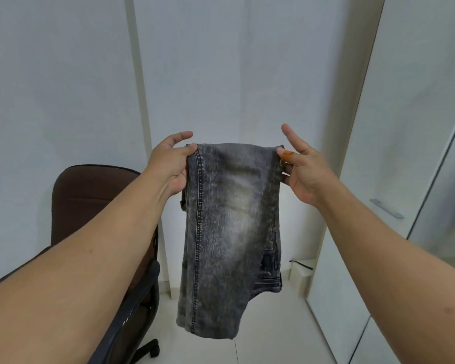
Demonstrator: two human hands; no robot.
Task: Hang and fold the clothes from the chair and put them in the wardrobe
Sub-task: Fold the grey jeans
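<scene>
A pair of washed grey jeans hangs folded in front of me at arm's length, above the floor. My left hand pinches the fold's top left corner, thumb in front, forefinger stretched out. My right hand pinches the top right corner; its forefinger points up and one finger wears an orange ring. The brown office chair stands low on the left, partly hidden behind my left forearm. No clothes show on its visible part. The white wardrobe rises on the right, with a metal handle on its door.
White walls with a vertical pillar fill the background. The chair's black armrest and wheeled base sit at the lower left. A black cable lies by the skirting near the wardrobe. Pale floor tiles spread below the jeans.
</scene>
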